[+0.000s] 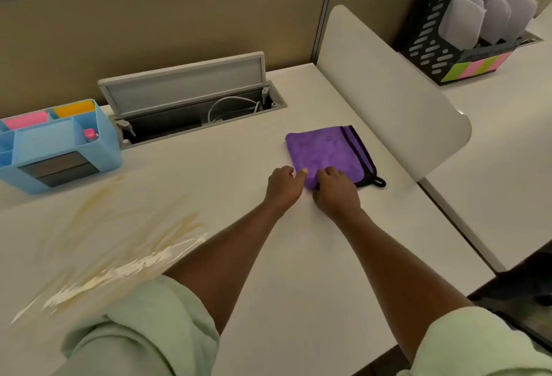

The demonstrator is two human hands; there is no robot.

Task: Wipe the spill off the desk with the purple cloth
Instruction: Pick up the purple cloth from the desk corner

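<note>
Purple cloth (324, 154), soft & light, lies folded on counter (239, 166); left hand (283, 186) & right hand (336, 192) pinch its near edge, best grip pt.

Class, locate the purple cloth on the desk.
The purple cloth lies folded right of centre on the desk, beside the white divider, both hands at its near edge.

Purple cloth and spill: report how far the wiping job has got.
Done: nothing wiped; the yellowish spill streaks the desk at the left, still wet and shiny. In hand: the left hand and right hand are at the near edge of the folded purple cloth, which lies flat, well to the right of the spill. Left: pick up the cloth, carry it over, wipe.
</note>
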